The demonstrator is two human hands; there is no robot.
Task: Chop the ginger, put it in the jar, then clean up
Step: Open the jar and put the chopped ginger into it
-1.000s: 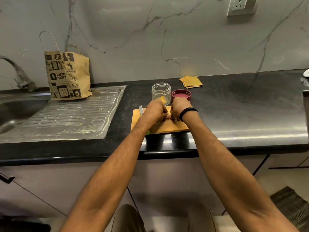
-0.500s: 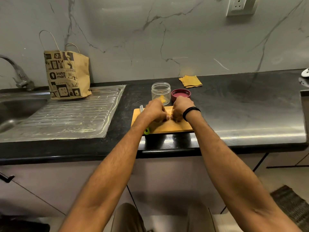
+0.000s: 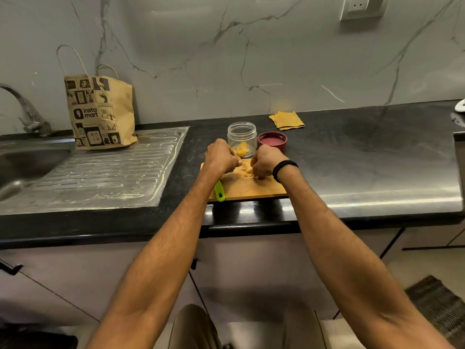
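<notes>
**Stage shown: gathering the cut pieces.** Your left grip [image 3: 221, 157] is clenched, knuckles up, over the far left part of the rectangular wooden chopping board [image 3: 254, 191]. Its palm faces down, so you cannot tell whether it encloses any ginger. Your right grip [image 3: 264, 163], with a black band at the wrist, is curled with its fingertips [image 3: 259, 175] down on the board. It pinches at the pale yellow chopped ginger pieces [image 3: 247, 171] lying between the two grips.

Just beyond the left grip stands the clear, lidless plastic jar [image 3: 241, 133], with a small heap of yellow ginger [image 3: 242, 150] in its bottom. The round dark-red lid [image 3: 271, 144] lies just beyond the right grip, beside the jar. The green-handled knife [image 3: 219, 191] rests on the board nearer to you than the left grip, partly hidden under that forearm and held by neither grip. Well beyond the right grip and slightly to its right, a folded yellow cloth [image 3: 286, 120] lies on the black stone bench [image 3: 377, 152].

**Judgement.** Chopping looks finished and the transfer is partly done. The next move calls for you to lift the pinched bits clear of the board, carry them over the jar's mouth and release them without nudging the light jar. Such small bits probably cling and scatter, so expect several passes. Lidding and wiping down are not yet done.
</notes>
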